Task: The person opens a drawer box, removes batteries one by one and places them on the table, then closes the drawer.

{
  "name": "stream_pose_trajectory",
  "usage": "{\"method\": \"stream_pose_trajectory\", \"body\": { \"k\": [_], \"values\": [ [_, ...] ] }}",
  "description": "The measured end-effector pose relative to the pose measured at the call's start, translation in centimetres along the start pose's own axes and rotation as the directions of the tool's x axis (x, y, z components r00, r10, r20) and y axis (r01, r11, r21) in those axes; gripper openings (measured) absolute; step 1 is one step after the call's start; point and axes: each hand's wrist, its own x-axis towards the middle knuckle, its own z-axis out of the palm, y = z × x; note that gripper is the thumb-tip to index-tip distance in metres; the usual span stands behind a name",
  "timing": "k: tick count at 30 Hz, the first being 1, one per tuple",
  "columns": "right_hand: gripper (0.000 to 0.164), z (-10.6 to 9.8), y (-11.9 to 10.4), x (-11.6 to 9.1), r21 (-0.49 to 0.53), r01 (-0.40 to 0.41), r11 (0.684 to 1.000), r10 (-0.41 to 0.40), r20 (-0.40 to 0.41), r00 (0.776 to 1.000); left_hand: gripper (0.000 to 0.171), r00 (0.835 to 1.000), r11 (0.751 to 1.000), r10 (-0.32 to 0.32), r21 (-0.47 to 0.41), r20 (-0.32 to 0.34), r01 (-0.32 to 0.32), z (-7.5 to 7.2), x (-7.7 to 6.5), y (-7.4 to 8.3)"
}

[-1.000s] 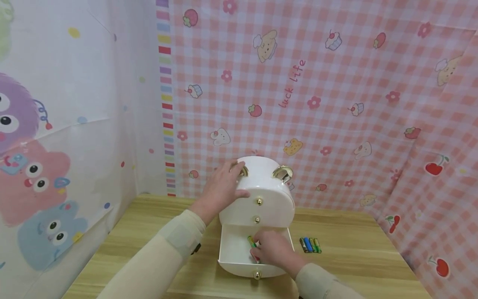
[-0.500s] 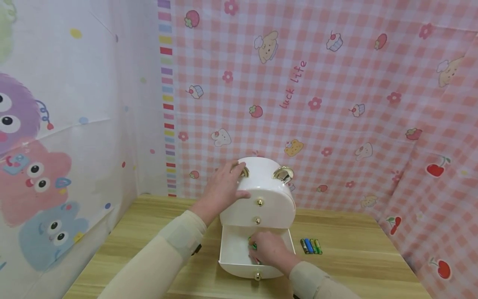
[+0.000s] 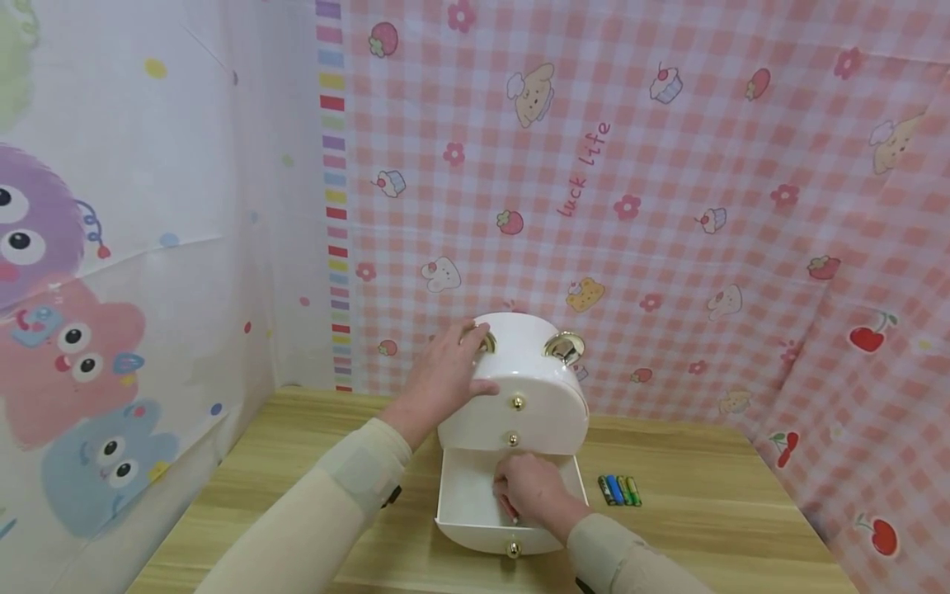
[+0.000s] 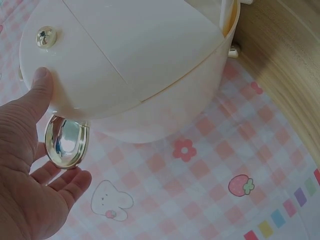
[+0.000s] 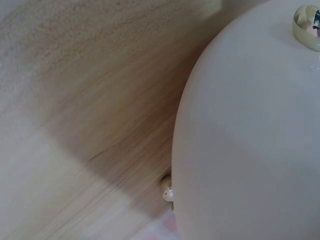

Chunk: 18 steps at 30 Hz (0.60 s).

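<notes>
A white drawer box (image 3: 475, 421) with gold ears and round gold knobs stands on the table, its bottom drawer (image 3: 463, 487) pulled out. My left hand (image 3: 438, 375) holds its upper left side: in the left wrist view, the thumb (image 4: 42, 82) lies on the front and the other fingers curl behind the gold ear (image 4: 67, 142). Inside the drawer, my right hand (image 3: 536, 488) has its fingers curled down on a small battery (image 3: 512, 513), of which just a reddish, light-tipped bit shows. The right wrist view catches the white front (image 5: 240, 130) but not the hand.
Several batteries (image 3: 619, 490), dark, blue and green, lie in a row on the wooden table (image 3: 690, 503) right of the box. A pink checked cloth (image 3: 668, 272) hangs behind, and a white cartoon-print one (image 3: 185, 330) on the left.
In the drawer, my right hand has shifted slightly left and its fingers have closed in; the green battery seen before is now hidden. My left hand keeps its place on the box.
</notes>
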Motion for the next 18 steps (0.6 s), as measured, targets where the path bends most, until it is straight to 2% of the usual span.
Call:
{"method": "stream_pose_trajectory", "body": {
  "k": [4,8,15,18],
  "values": [
    [0.029,0.05,0.09,0.16,-0.018,-0.02,1.0,0.02,-0.019,1.0,0.095,1.0,1.0,-0.01,-0.009,0.01,0.01,-0.1,0.08,0.17],
    [0.026,0.23,0.26,0.34,-0.08,-0.039,0.996,0.036,-0.043,0.998,0.095,0.999,0.999,-0.027,-0.022,0.026,0.028,-0.24,0.03,0.31],
    [0.019,0.34,0.6,0.44,-0.217,-0.043,0.975,0.04,-0.017,0.999,0.094,0.999,1.0,-0.026,-0.016,0.02,0.027,-0.22,-0.05,0.33],
    [0.016,0.2,0.69,0.38,-0.229,-0.025,0.973,0.025,-0.001,1.0,0.094,1.0,1.0,-0.023,-0.019,0.016,0.023,-0.11,-0.01,0.31]
  ]
}}
